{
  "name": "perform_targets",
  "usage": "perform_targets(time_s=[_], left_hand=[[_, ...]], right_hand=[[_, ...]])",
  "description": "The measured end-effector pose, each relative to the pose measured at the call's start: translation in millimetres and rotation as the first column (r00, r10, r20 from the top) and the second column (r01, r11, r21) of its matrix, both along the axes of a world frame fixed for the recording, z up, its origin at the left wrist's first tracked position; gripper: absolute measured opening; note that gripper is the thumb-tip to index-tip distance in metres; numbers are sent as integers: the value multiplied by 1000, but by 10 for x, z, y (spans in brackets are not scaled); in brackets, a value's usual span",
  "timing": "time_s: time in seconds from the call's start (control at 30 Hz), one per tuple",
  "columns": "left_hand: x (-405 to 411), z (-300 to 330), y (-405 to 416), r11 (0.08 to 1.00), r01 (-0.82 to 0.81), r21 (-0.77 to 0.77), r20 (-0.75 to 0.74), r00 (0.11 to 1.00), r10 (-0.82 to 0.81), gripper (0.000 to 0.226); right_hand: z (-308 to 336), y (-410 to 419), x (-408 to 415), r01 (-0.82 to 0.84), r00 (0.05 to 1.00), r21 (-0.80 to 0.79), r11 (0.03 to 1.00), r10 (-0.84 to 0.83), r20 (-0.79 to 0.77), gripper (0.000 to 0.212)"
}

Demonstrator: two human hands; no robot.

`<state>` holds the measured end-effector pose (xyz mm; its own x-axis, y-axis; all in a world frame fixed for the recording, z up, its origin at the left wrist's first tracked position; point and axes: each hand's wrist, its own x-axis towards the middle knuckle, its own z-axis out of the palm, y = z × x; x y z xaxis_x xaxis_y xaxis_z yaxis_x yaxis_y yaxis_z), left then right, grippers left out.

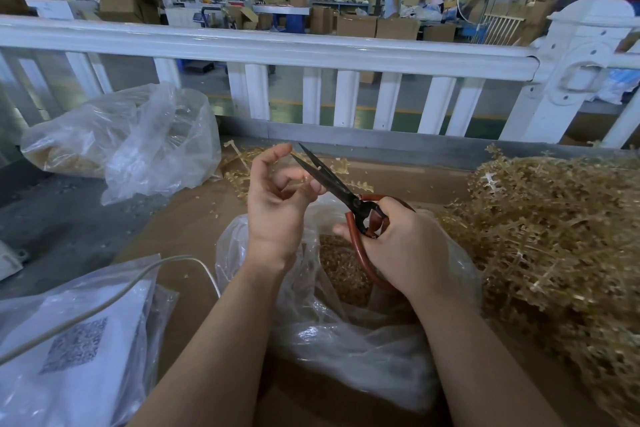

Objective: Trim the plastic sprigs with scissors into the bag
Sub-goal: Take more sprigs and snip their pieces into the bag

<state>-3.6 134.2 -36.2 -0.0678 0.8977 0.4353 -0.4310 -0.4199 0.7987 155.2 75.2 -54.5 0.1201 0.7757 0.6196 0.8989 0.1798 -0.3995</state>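
Right hand (398, 246) grips scissors (332, 187), blades slightly parted above bag (346, 322) so cuttings drop in. Left hand (277, 191) curled, seems to pinch small sprig piece at blades; unclear. Untrimmed sprig heap (554, 236) right of bag.

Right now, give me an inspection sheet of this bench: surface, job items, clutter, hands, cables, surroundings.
Surface: brown cardboard sheet on a grey bench.
Job's things: scissors, blades slightly apart; open clear bag holding trimmed bits; untrimmed sprig pile at right.
Clutter: second clear bag far left; bagged white sheet with a printed code near left; loose sprigs behind the hands.
Hands: left hand curled, its contents too small to tell; right hand grips the scissors' red handles.
Cables: white cable across the left bag.
Surroundings: white railing; cartons and people beyond.
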Motion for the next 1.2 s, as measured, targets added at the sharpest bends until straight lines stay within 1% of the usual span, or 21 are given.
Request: perform_targets(time_s=[0.27, 0.47, 0.63, 0.73, 0.8, 0.83, 0.9, 0.93, 1.03, 1.1, 1.2], left_hand=[[-6, 3, 2, 1000, 0, -6, 0, 1000, 0, 53], [-3, 3, 0, 1000, 19, -4, 7, 1000, -18, 53], [1, 20, -8, 1000, 18, -19, 10, 1000, -18, 53], [3, 40, -33, 1000, 15, -28, 15, 1000, -15, 54], [13, 52, -47, 999, 19, -48, 23, 1000, -18, 54], [21, 55, -55, 998, 22, -67, 22, 1000, -21, 55], [48, 55, -74, 992, 32, -123, 3, 1000, -31, 54], [60, 50, -87, 987, 44, -152, -9, 999, -46, 53], [120, 30, -130, 971, 84, -223, -54, 994, -99, 52], [152, 22, -148, 958, 97, -269, -71, 990, -120, 53], [148, 22, -149, 943, 128, -307, -59, 986, -154, 52]], right_hand=[[-6, 6, -9, -17, 1000, 6, 1000, 17, 0, 48], [-12, 13, 7, -13, 1000, 15, 1000, 13, 2, 55], [-28, 33, 16, -57, 998, 39, 998, 57, 8, 53], [-23, 32, 3, -48, 999, 24, 999, 48, -1, 55], [-9, 22, -14, -34, 999, 27, 999, 34, -13, 52], [-5, 23, -24, -34, 999, 21, 999, 35, -34, 51], [-29, 46, -30, -62, 989, -11, 998, 60, -138, 52], [-40, 64, -29, -76, 976, -31, 997, 68, -209, 48], [-33, 93, -24, -109, 916, -85, 990, 67, -394, 29], [-24, 97, -15, -136, 880, -76, 988, 85, -467, 23], [-18, 96, -14, -171, 843, -53, 984, 119, -524, 16]])
